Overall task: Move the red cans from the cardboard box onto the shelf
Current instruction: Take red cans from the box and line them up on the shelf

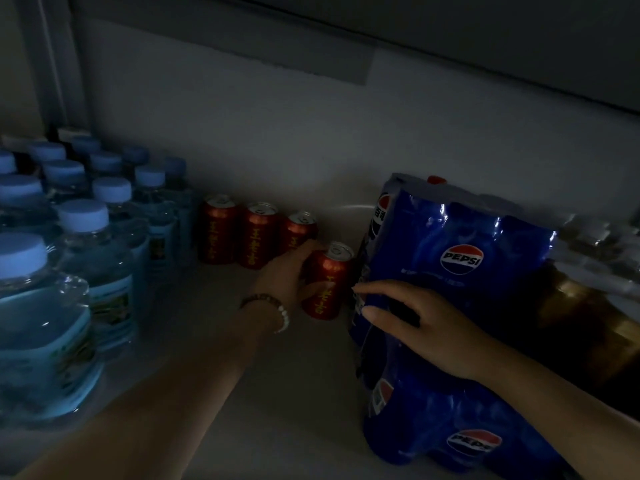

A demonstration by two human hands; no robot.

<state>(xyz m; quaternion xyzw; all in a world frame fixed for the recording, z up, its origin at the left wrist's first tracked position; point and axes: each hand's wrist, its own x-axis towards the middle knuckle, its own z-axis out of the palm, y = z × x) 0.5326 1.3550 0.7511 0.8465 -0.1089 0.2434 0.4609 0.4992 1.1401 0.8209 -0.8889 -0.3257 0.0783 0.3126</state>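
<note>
The scene is dim. At centre frame the left grip (287, 271), a bare hand with a beaded bracelet (266, 308) on its wrist, curls its fingers round the left side of a red can (327, 285). The can is nearly upright, leaning slightly, low over the pale shelf (277, 393); I cannot tell whether its base touches. Just behind it, up and left, three more red cans (258, 237) stand in a row on the shelf. The right grip (426, 327) lies flat on a blue Pepsi pack (460, 237) at right of centre, fingers straight and slightly spread, pinching nothing. The held can is just beside the pack's left edge. Wrapped water bottles (86, 237) with pale caps fill the left side. Wrapped amber bottles (581, 306) sit at the right edge.
</note>
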